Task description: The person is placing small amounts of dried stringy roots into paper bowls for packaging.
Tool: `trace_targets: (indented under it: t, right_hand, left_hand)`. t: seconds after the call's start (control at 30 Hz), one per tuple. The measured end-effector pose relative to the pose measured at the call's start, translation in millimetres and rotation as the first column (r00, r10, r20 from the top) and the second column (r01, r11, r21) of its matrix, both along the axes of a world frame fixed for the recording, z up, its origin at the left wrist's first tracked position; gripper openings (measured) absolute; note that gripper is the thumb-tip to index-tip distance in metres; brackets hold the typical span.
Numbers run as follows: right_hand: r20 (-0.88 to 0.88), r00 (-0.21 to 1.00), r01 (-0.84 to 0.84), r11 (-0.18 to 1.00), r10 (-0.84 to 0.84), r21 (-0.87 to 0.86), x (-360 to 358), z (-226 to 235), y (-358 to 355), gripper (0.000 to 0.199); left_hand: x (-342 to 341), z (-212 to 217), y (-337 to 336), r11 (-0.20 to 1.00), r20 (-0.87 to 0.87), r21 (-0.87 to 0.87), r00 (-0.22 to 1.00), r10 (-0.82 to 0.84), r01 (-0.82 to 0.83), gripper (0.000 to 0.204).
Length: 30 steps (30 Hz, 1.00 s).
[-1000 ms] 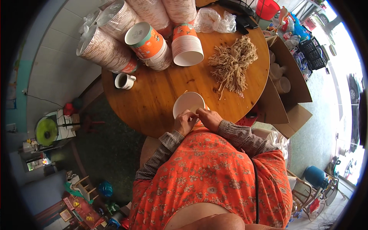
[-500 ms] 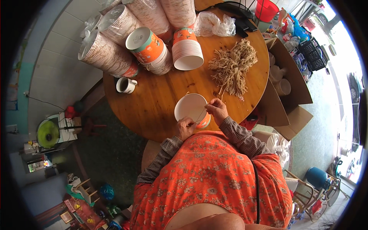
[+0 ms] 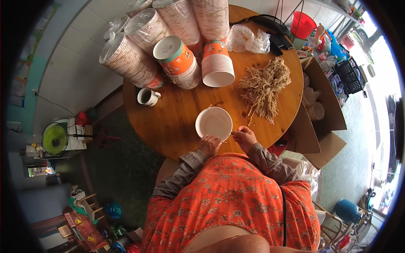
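A white paper bowl [image 3: 214, 122] sits open side up on the round wooden table [image 3: 177, 122], near its front edge. My left hand [image 3: 209, 145] grips the bowl's near rim. My right hand [image 3: 245, 138] is beside the bowl's right side, fingers pinched on a thin tan string that reaches to the rim. A heap of tan string pieces [image 3: 265, 87] lies on the table to the right, beyond my right hand.
Stacks of paper bowls [image 3: 217, 67] and wrapped sleeves of them [image 3: 130, 59] fill the table's far side. A mug [image 3: 146, 96] stands at the left. An open cardboard box [image 3: 318, 114] with bowls is at the right, and a red bucket [image 3: 302, 24] beyond.
The bowl, held tilted up in both hands before, now rests flat on the table. My right hand has moved to its right side with a string.
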State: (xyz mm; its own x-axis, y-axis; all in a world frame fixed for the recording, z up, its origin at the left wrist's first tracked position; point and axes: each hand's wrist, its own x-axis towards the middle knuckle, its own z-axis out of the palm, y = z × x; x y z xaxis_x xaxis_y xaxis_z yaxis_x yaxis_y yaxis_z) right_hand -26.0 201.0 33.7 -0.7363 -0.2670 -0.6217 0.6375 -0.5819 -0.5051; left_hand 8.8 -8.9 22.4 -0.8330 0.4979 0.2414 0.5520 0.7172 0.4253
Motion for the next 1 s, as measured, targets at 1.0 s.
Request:
trace_targets:
  t: [1.0]
  right_hand:
    - [-0.568, 0.022, 0.363, 0.523, 0.823, 0.771, -82.9, 117.2, -14.1, 0.038]
  left_hand:
    - [-78.4, 64.1, -101.8, 0.503, 0.420, 0.647, 0.818, 0.393, -0.574, 0.021]
